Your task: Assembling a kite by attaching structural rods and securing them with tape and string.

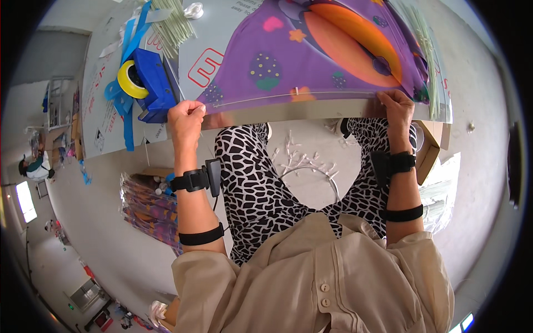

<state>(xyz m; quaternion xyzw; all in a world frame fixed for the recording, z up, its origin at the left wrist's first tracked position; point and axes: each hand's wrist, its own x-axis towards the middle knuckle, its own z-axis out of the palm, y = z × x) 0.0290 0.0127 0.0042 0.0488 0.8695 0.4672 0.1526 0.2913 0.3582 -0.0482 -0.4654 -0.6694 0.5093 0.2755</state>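
A purple printed sheet (239, 72) with an orange shape and dotted ovals lies over the near part of the table. Along its near edge runs a thin white rod (255, 99), with a small white fitting (296, 91) around its middle. My left hand (186, 125) is closed in a pinch at the rod's left end, beside the blue tape dispenser (158, 86). At the right end, my right hand (397, 114) is closed too, thumb against fingers, by the sheet's corner. The fingers partly hide both rod ends.
Bundles of pale thin sticks (173, 28) lie at the table's far left, near blue ribbon (129, 127); another bundle (425, 50) is at right. White branching pieces (305, 158) lie on the floor between my legs. An open cardboard box (436, 147) stands right, packed printed sheets (150, 208) left.
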